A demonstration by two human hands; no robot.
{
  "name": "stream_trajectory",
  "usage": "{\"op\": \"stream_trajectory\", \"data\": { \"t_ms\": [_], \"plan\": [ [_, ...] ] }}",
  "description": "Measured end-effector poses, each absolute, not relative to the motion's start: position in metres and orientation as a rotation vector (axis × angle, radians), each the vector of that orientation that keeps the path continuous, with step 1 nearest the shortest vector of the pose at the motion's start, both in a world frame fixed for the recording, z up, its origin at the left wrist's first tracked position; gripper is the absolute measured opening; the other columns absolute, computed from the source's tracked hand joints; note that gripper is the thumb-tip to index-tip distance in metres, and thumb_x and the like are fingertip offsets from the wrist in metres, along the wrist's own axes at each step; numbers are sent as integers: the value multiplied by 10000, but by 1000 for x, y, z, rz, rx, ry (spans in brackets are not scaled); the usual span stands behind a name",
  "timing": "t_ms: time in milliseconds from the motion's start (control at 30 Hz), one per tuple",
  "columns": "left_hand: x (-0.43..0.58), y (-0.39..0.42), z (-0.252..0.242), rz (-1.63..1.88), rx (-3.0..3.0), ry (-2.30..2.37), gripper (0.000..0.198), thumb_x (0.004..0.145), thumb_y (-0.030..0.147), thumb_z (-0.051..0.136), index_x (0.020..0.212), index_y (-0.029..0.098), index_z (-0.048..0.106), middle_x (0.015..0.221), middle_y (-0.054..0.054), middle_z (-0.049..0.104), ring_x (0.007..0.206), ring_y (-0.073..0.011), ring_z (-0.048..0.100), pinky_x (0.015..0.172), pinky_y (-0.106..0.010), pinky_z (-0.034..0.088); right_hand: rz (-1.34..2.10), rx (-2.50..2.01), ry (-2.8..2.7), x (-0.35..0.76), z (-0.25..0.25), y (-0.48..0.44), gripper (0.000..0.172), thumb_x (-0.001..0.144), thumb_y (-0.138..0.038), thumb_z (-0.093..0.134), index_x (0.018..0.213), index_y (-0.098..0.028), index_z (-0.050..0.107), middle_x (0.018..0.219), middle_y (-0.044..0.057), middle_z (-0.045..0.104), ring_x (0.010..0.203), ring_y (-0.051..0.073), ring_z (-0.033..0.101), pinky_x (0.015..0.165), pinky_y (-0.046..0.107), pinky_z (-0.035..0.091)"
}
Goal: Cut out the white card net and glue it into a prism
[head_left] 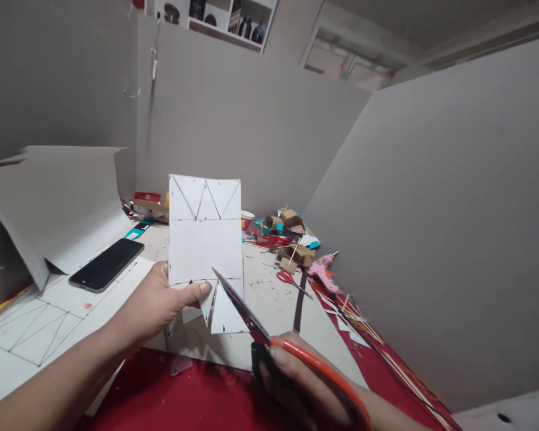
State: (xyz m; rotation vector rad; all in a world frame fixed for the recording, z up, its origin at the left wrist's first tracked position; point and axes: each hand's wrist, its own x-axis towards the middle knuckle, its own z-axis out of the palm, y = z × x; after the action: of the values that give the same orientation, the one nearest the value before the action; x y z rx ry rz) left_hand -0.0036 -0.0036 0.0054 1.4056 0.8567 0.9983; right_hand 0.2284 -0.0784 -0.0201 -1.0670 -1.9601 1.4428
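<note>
My left hand [161,302] pinches a white sheet of card [205,248] near its lower left, holding it upright above the table. Pencil-like zigzag lines run across the card's top band, and its bottom band is cut into pointed flaps [226,311]. Wrapped round the orange and green handles of a pair of scissors [245,311] is my right hand [305,371]. The scissors point up and left, with their blade tip over the card's lower part by the flaps. Whether the blades touch the card I cannot tell.
On the left a black phone [106,264] lies on a large white sheet [72,317] with drawn triangles. Small red scissors [291,281], a pink glue gun [324,270] and cardboard scraps [291,221] lie to the right. Grey walls [251,120] enclose the table.
</note>
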Motion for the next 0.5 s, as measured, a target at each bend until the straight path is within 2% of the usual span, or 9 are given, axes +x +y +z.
{"op": "stream_trajectory", "data": {
  "t_ms": [367,433,500],
  "plan": [
    [-7,-1,8,1008,1472,839,97,699,254,701,687,162,673,640,-12,648,598,-162,577,579,-260,445,1425,-1045,-1978,229,-22,-80,705,932,-596,194,425,-179,452,333,-34,342,340,78,350,400,216,283],
    [-8,0,8,1011,1496,834,89,698,245,691,672,163,668,631,-10,632,597,-160,564,576,-260,441,1458,-1055,-1963,233,-26,-79,675,929,-602,204,492,-168,481,360,-34,370,349,79,365,398,208,287],
    [-8,1,8,1019,1517,828,86,701,234,678,655,163,665,618,-10,622,594,-160,556,570,-262,440,1495,-1078,-1942,236,-29,-78,623,909,-633,239,644,-150,531,403,-39,409,363,84,382,392,197,295]
  ]
}}
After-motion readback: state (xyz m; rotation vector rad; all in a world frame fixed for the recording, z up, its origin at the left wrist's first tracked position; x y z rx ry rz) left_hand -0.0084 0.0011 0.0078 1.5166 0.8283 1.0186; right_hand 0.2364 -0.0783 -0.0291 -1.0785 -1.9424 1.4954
